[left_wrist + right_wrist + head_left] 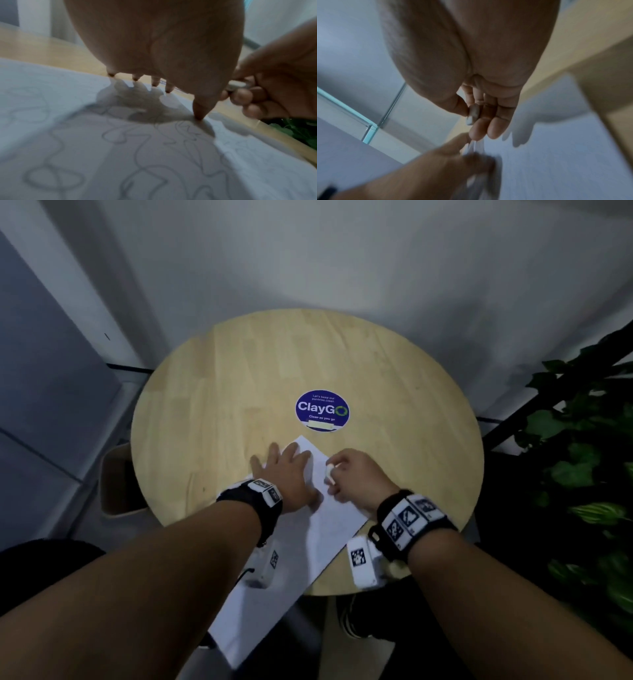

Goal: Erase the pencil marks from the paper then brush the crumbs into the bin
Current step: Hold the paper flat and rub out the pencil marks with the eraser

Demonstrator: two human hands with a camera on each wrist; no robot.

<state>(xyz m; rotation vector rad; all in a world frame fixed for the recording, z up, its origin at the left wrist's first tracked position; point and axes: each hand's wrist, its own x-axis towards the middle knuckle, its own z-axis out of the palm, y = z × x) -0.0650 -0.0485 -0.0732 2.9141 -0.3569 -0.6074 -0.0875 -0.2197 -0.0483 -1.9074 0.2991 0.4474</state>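
Head view: my left hand [289, 474] presses flat, fingers spread, on one smooth white paper [329, 529] at the round wooden table's [239, 378] six o'clock edge. My right hand [354, 479] pinches one small white eraser [329, 472] over the sheet, at three o'clock of my left; looping grey pencil marks [137, 155] cover it.

Light: dim, cool, soft brightness on far wall | Shadows: left hand [154, 40] casts fingered shadow on paper [51, 94] | Blur: both wrist views smeared, right worst | Distortion: head view bends at edges, corners dark
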